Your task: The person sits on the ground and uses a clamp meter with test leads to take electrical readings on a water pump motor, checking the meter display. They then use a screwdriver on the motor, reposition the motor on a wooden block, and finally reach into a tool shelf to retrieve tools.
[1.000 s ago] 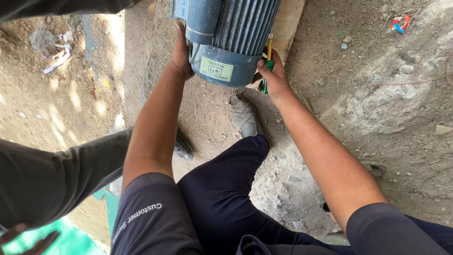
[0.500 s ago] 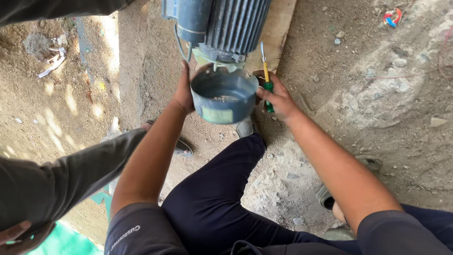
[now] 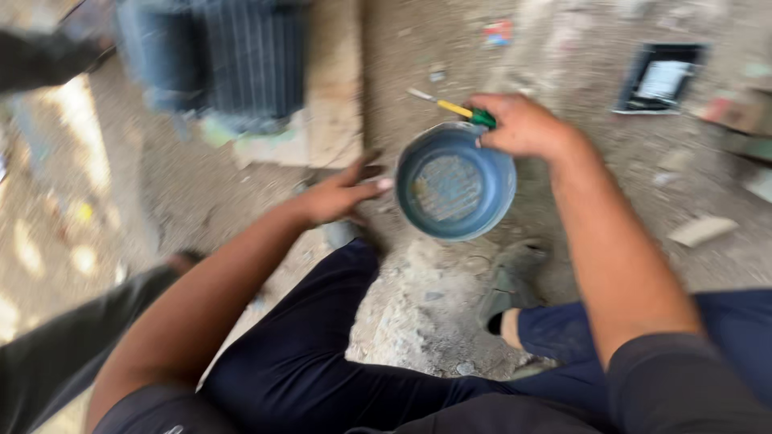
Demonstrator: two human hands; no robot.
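Observation:
A blue round cover (image 3: 455, 186), bowl-shaped with a mesh bottom, hangs over the dirt ground with its open side up. My right hand (image 3: 524, 125) grips its upper right rim and also holds a screwdriver (image 3: 460, 109) with a yellow and green handle. My left hand (image 3: 342, 193) lies just left of the cover with its fingers stretched out and nothing in it; one fingertip is almost at the rim. The blue ribbed motor (image 3: 233, 64) sits blurred at the upper left on a wooden board (image 3: 334, 88).
Another person's grey trouser leg (image 3: 48, 362) crosses the lower left. A black tray (image 3: 661, 77) lies at the upper right, a pale wood scrap (image 3: 701, 231) at the right. My shoe (image 3: 511, 281) and a rock (image 3: 418, 313) are under the cover.
The cover has come off the motor's end and moved right, away from it. My left hand has let go of it. The view has swung right.

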